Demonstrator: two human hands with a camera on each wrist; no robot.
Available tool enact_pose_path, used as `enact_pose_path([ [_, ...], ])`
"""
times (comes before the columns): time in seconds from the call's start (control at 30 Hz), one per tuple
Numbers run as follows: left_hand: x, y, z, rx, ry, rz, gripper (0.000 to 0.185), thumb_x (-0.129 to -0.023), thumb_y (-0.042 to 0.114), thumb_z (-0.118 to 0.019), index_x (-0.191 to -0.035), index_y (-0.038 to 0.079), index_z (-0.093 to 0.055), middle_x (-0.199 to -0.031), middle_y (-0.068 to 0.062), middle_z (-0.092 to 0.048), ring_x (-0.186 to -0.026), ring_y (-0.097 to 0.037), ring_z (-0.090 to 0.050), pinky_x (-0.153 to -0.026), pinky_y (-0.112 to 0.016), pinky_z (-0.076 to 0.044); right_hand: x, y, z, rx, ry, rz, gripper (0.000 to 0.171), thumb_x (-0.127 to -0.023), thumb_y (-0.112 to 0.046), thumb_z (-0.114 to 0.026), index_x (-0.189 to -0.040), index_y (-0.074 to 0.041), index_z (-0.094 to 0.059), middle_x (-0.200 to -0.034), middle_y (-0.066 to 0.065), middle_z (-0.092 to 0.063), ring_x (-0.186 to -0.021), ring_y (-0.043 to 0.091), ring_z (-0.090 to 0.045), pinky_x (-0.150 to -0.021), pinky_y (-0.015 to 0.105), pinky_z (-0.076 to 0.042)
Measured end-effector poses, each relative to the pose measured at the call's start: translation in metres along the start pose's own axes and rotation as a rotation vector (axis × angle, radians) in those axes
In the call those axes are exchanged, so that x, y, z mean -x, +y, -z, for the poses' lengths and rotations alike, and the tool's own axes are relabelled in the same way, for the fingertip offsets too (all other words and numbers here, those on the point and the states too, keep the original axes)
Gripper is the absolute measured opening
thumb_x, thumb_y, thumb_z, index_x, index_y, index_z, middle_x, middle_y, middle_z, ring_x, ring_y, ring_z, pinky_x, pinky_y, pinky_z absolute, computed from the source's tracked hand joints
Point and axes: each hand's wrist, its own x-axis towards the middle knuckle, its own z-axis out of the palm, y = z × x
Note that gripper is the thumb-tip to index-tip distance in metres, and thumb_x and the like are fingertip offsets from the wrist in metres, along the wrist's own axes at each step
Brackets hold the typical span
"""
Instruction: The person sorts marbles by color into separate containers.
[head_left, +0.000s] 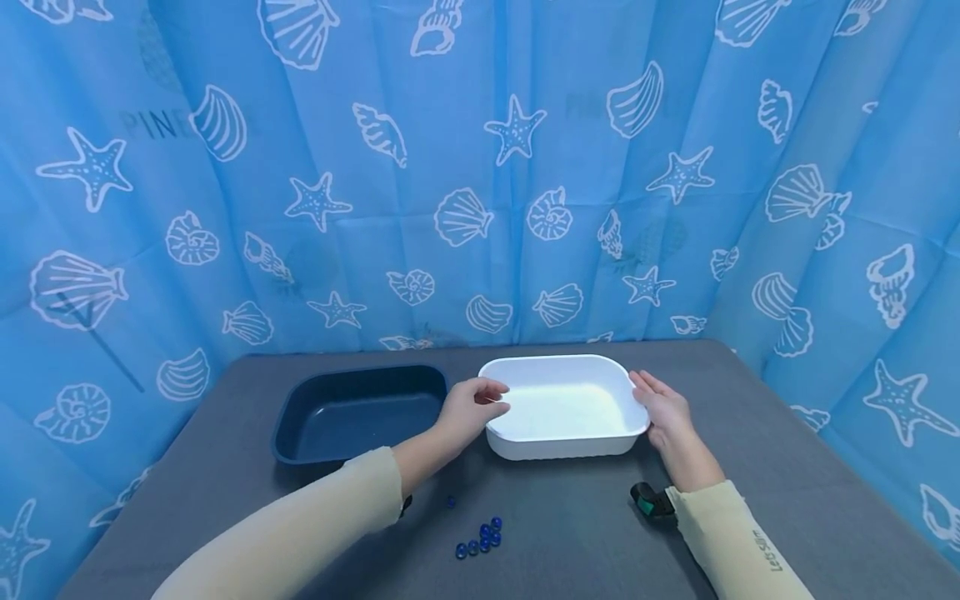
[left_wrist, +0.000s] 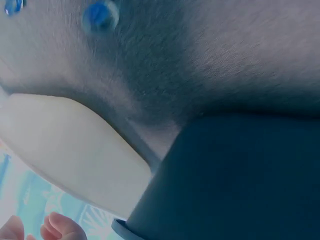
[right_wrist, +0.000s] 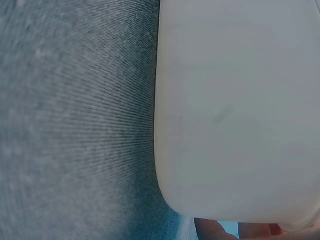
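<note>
A white rectangular tub [head_left: 558,448] stands on the grey cloth, rim up. At its right end my right hand [head_left: 667,412] holds the wall, with fingers [right_wrist: 255,230] showing past the tub's edge in the right wrist view. Over the left end of the tub is my left hand [head_left: 468,408], thumb and fingers bent towards its inside. Nothing shows between its fingertips [left_wrist: 62,227], which appear beyond the rim in the left wrist view. Left of the hand sits a dark blue tub [head_left: 360,421] of similar shape, close beside the white one.
Several blue glass beads [head_left: 484,542] lie in a loose cluster on the near side of the table, with a single bead [head_left: 451,502] slightly apart. A blue curtain with white shells [head_left: 517,208] hangs behind the grey table [head_left: 570,533] and at its sides.
</note>
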Motion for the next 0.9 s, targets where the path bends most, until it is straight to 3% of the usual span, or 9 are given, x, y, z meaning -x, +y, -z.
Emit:
enact_pose_path([
  [0.3,0.032,-0.008,0.022,0.009,-0.03,-0.003,0.023,-0.092,0.008,-0.067,-0.114,0.001,-0.067,-0.099,-0.005,-0.064,-0.092,-0.02,-0.057,-0.084,-0.035,-0.052,0.002,0.0,0.0,0.018,0.0,0.002,0.052,-0.104,-0.004,-0.04,-0.153,-0.008,-0.025,-0.153,0.011,-0.034,-0.14,0.022,-0.032,-0.109,0.033,-0.03],
  [0.6,0.051,-0.016,0.046,-0.021,-0.04,-0.02,0.02,-0.092,0.011,-0.067,-0.111,0.005,-0.068,-0.1,-0.006,-0.065,-0.09,-0.018,-0.058,-0.082,-0.034,-0.053,0.001,0.0,-0.004,0.019,0.003,0.01,0.052,-0.103,-0.003,-0.04,-0.153,-0.008,-0.025,-0.152,0.01,-0.035,-0.14,0.021,-0.032,-0.11,0.033,-0.03],
  [0.9,0.067,-0.025,0.052,-0.001,-0.111,-0.015,0.022,-0.092,0.011,-0.066,-0.113,0.003,-0.066,-0.097,-0.003,-0.064,-0.089,-0.018,-0.058,-0.08,-0.033,-0.053,0.001,0.002,-0.002,0.025,0.023,0.008,0.052,-0.104,-0.005,-0.041,-0.153,-0.009,-0.026,-0.152,0.01,-0.035,-0.14,0.022,-0.033,-0.109,0.033,-0.03],
])
